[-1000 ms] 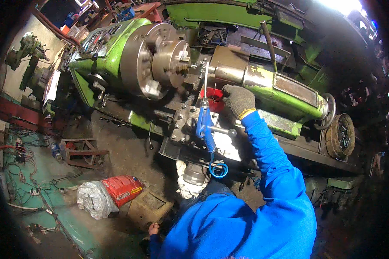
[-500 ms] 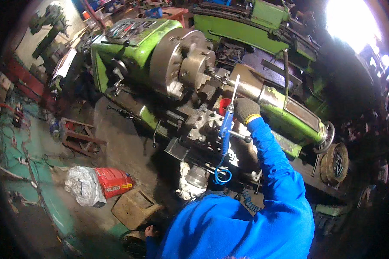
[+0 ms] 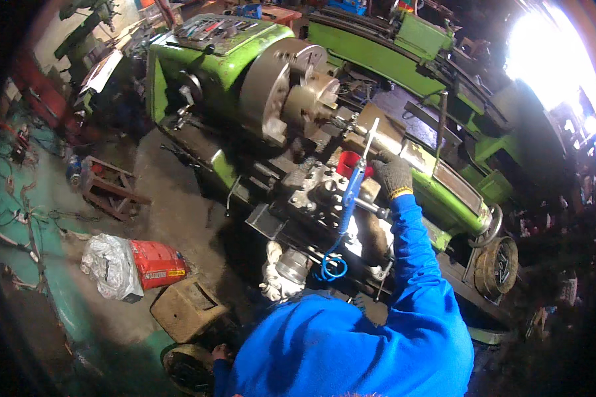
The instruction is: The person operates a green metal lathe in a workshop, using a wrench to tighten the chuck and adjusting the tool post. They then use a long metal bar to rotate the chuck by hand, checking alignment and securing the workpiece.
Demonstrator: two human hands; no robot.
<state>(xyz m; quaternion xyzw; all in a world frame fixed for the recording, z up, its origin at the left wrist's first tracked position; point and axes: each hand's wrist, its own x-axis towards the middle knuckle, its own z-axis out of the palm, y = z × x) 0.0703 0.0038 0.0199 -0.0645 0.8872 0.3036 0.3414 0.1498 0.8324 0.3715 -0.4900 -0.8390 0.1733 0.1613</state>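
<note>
Red cup [image 3: 348,163] apparently being reached for by gloved right hand [image 3: 393,175], part-curled, grip can't be told; left hand [image 3: 222,352] half-curled, hold unclear. Chuck [image 3: 263,91] clearance likely needed next.

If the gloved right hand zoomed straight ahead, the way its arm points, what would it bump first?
Probably the shiny metal cylinder just beyond the knuckles of the right hand. Depth is hard to judge here, so the hand might pass over it instead.
</note>
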